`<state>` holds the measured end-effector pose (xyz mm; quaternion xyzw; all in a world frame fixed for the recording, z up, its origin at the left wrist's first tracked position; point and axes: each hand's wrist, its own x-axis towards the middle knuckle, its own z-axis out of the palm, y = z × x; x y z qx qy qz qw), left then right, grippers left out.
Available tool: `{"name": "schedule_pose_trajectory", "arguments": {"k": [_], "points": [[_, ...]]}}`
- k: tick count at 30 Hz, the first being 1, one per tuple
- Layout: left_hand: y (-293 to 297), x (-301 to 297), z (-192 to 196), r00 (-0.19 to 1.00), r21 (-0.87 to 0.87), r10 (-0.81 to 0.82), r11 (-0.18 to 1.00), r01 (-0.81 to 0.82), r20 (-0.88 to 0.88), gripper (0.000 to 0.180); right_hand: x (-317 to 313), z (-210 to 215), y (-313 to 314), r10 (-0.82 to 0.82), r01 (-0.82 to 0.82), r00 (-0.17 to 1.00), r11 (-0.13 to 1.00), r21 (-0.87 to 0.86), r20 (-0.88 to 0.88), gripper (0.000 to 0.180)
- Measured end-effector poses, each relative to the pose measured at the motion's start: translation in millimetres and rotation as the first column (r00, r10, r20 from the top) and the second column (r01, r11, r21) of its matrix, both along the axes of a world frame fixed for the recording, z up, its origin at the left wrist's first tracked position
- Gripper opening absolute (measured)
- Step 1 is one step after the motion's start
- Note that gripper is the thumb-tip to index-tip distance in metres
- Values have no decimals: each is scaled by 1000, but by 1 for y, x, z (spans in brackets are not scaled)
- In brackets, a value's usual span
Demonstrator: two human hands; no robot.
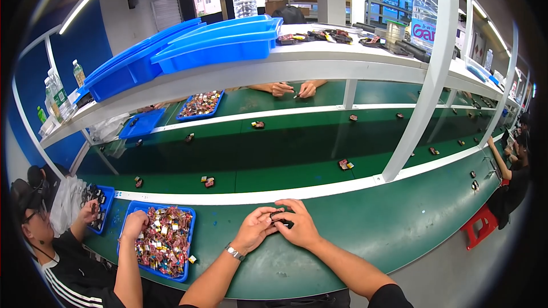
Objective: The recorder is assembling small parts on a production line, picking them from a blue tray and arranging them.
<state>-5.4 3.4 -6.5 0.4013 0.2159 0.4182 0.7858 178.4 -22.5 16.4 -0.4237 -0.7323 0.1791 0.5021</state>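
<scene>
Over the green work surface (342,217), my two hands meet around a small black part (279,221), mostly hidden by the fingers. My left hand (256,229), with a metal watch at its wrist, pinches one side of the part. From the other side, the fingers of my right hand (299,226) curl over it. What kind of part it is, I cannot make out. Left of my forearm lies a blue tray (193,234) heaped with small red, yellow and white pieces.
A co-worker (63,268) sits at my left, one hand over the heaped tray, beside another blue tray (108,194) of black parts. Past the white rail (251,198), small assemblies lie scattered on the green belt (274,179). A white post (419,80) and shelf (331,69) stand ahead.
</scene>
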Motion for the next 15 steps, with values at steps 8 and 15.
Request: {"name": "schedule_pose_trajectory", "arguments": {"k": [8,15], "points": [[-2,3,-2,996,10,85,996,-85,2,26,-4,-5,3,37,-37,999,999,-1,6,24],[-1,3,1,995,-19,99,995,-99,7,28,-5,14,1,-60,39,992,984,176,115,21]]}}
